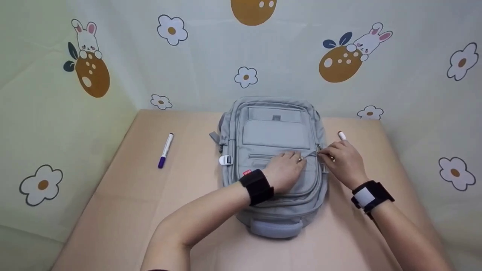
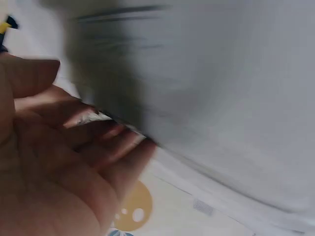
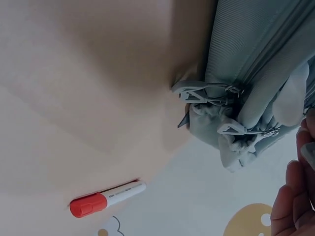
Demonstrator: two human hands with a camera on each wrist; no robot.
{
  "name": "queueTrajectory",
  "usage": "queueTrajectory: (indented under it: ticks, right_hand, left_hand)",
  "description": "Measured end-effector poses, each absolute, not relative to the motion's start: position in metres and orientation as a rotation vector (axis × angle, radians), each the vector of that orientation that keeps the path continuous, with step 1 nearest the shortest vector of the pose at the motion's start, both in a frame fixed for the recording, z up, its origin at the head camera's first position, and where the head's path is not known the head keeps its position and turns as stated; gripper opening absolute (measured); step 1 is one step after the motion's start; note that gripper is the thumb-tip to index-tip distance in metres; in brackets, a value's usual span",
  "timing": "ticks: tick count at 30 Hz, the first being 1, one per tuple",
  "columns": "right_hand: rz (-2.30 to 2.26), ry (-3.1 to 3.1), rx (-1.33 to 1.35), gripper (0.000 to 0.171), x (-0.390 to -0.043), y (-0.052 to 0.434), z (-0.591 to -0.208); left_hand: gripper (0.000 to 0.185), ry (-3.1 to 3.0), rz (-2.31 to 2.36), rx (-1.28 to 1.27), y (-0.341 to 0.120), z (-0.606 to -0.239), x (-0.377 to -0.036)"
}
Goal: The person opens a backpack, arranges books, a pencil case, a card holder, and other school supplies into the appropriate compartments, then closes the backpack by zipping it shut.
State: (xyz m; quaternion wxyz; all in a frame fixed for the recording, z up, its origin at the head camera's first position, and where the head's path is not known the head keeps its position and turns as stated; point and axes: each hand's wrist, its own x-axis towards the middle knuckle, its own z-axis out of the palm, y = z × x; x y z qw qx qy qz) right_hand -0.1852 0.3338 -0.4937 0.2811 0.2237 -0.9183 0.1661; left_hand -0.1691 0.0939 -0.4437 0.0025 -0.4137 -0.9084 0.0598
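A grey backpack (image 1: 276,133) lies front side up on the table, its padded handle toward the person. My left hand (image 1: 285,169) rests on its front; in the left wrist view the fingers (image 2: 130,162) reach to an edge of the fabric, with the thumb apart. At the bag's right side my right hand (image 1: 344,162) pinches a small grey zipper pull (image 3: 308,153) between thumb and fingers. A short strip of grey fabric stretches between the two hands. In the right wrist view most of that hand falls outside the frame.
A purple-capped marker (image 1: 165,150) lies on the table left of the bag. To the right lies a red-capped marker (image 3: 108,198), partly hidden by the right hand in the head view. Patterned cloth (image 1: 203,67) hangs behind the table (image 1: 124,210).
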Motion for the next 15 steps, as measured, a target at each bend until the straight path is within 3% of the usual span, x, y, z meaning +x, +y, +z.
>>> queueTrajectory:
  ticks: [15]
  right_hand:
    - [0.448,-2.507,0.564,0.013,-0.157,0.327,-0.489]
  left_hand:
    - [0.044,-2.899,0.136,-1.331,0.093,-0.444,-0.18]
